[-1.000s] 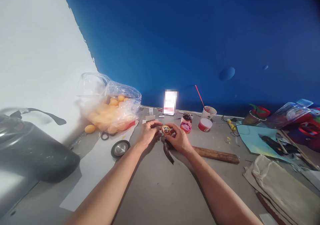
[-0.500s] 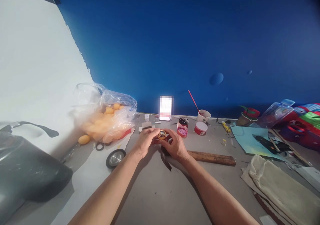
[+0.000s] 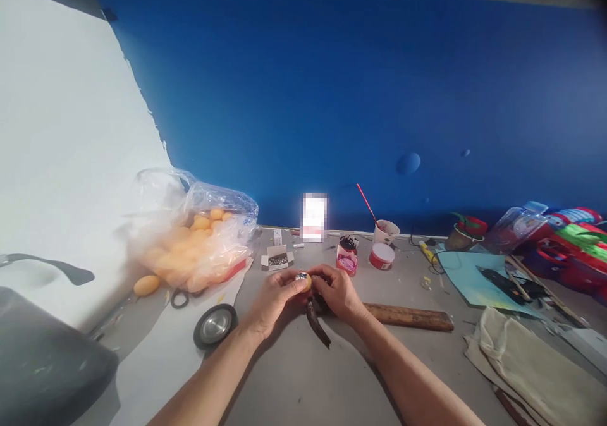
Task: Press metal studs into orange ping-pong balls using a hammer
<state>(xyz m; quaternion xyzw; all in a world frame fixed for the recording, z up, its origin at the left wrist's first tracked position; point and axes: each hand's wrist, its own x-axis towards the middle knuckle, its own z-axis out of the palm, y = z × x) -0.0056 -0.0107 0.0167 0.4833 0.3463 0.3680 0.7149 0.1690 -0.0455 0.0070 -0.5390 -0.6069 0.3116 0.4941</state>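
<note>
Between my hands is a small orange ball [image 3: 306, 282] with shiny silver bits on its top. My left hand [image 3: 279, 296] has its fingers closed round the ball's left side. My right hand [image 3: 337, 292] is closed at the ball's right side, its fingertips pressed together; whether it pinches something small cannot be made out. A hammer [image 3: 410, 317] lies under my right hand, its wooden handle pointing right and its dark claw towards me. Just beyond my left hand stands an open small box [image 3: 277, 259] of dark shiny pieces.
A clear bag of orange balls [image 3: 202, 249] lies left, near a loose ball [image 3: 147, 286] and a black-rimmed round object [image 3: 215, 326]. Behind are a pink-labelled jar [image 3: 347, 258], red-sided tub [image 3: 382, 256] and paper cup [image 3: 387, 231]. Cloth [image 3: 531, 356] lies right.
The view has tilted up, so the table sits lower. The ball has turned in my left hand, my right fingers have shifted on its right side, and the small box now shows fully.
</note>
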